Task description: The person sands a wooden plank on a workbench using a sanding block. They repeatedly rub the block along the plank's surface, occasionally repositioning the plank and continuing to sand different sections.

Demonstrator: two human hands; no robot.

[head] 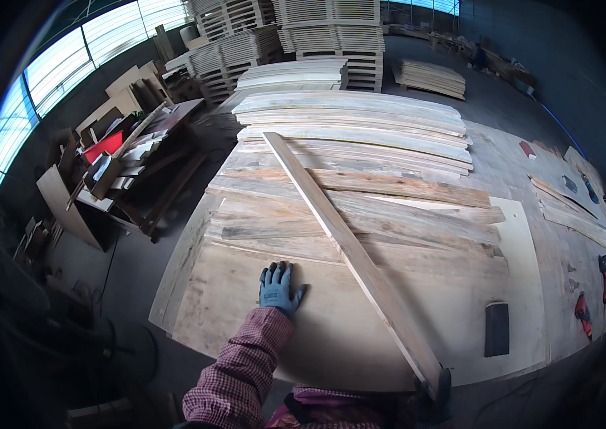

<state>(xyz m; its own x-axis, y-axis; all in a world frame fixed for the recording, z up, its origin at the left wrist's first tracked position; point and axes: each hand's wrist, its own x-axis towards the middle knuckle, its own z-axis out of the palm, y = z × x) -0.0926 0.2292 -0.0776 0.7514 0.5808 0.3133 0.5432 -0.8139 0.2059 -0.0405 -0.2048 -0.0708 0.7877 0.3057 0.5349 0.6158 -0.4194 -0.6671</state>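
My left hand (277, 289), in a blue-grey work glove with dark fingertips, rests palm down on a plywood sheet (335, 327), fingers apart and holding nothing. At the lower right my right hand (444, 387), in a dark glove and partly in shadow, grips the near end of a long wooden plank (356, 257). The plank slants away to the left across several weathered boards (388, 185) lying on the sheet. Its far end reaches a stack of pale planks (351, 115). To the right of the plank lies a dark rectangular block (497, 328).
Two red and black hand tools (583, 315) lie near the table's right edge, beyond them some thin wood strips (571, 212) and a small red object (527, 150). A cluttered side table (179, 112) stands left. Tall stacks of wooden pallets (329, 32) rise behind.
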